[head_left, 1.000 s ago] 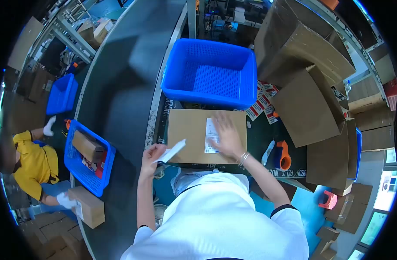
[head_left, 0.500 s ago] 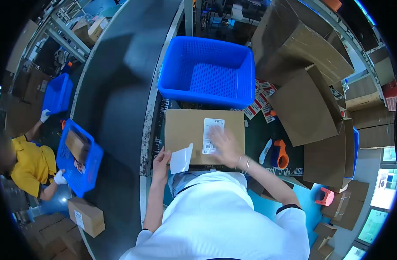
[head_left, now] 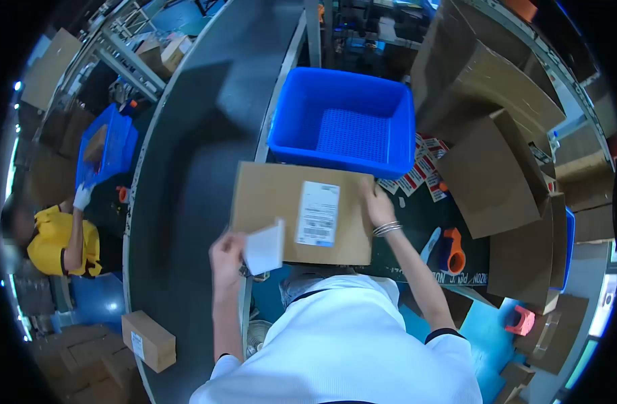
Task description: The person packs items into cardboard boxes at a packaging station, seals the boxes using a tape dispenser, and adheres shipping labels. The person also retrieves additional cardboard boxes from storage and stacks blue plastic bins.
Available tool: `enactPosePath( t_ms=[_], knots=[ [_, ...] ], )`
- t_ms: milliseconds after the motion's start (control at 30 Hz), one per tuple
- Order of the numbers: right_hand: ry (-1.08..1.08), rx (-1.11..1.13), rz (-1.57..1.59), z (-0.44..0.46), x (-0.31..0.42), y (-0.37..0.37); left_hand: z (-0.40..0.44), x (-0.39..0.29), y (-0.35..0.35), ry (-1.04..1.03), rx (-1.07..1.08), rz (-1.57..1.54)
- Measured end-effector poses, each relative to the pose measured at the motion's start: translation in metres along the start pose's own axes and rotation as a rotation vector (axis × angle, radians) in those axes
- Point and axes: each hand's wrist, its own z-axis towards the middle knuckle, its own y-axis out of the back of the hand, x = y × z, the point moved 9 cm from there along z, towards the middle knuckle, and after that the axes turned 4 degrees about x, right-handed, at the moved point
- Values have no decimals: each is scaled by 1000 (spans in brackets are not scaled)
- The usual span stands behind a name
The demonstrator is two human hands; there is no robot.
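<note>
A flat brown carton (head_left: 268,195) lies in front of me, tilted a little and reaching over the belt's edge. A white printed label (head_left: 318,214) is stuck on its top. My left hand (head_left: 228,257) pinches a white paper slip (head_left: 264,249) at the carton's near left corner. With fingers wrapped round the carton's right edge, my right hand (head_left: 379,205) grips it near the far corner. Just beyond the carton stands a blue basket (head_left: 352,124) with nothing in it.
A dark conveyor belt (head_left: 187,222) runs along the left, with a small carton (head_left: 149,341) on it. An orange tape dispenser (head_left: 454,252), a knife (head_left: 430,244) and red-white labels (head_left: 416,176) lie right, beside open boxes (head_left: 490,176). Across the belt, a co-worker (head_left: 65,242) handles blue baskets (head_left: 110,149).
My right hand has gone from the label to the carton's right edge. The carton has shifted left over the belt's edge. The co-worker's loaded basket has moved off the belt, away from me.
</note>
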Motion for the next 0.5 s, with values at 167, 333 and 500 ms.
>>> enactPosePath(
  t_ms=[167, 333, 500],
  knots=[
    [28, 673, 1083, -28, 118, -138, -36, -101, 73, -831, -597, -82],
    [241, 802, 890, -79, 161, -169, -38, -80, -60, -746, -134, 479],
    [428, 186, 402, -32, 122, -66, -53, -21, -165, -504, 362, 480]
  ],
)
